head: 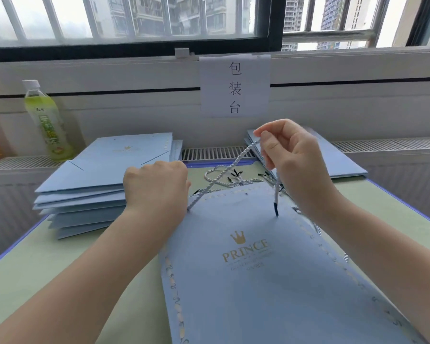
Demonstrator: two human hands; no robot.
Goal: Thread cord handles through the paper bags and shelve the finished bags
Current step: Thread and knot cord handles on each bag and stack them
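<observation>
Closest to my view lies the blue paper bag point(253, 269), flat on the green table point(47, 264) with its gold crown print up and its mouth edge pointing away from me. My left hand point(157, 189) sits curled at the bag's far left corner, where one end of the cord point(233, 163) seems to enter; whether the fingers pinch the cord or only pin the paper I cannot tell. My right hand point(293, 157) is raised, thumb and forefinger pinching the cord so that its black tip point(276, 209) hangs just over the bag's upper right. I judge the step is feeding that tip through the right-hand hole. To do it well I would choke up nearer the tip for stiffness, keep the paper pinned flat, and avoid snagging the loose cords point(236, 181) beyond the bag. Unthreaded bags point(90, 184) wait stacked at left.
</observation>
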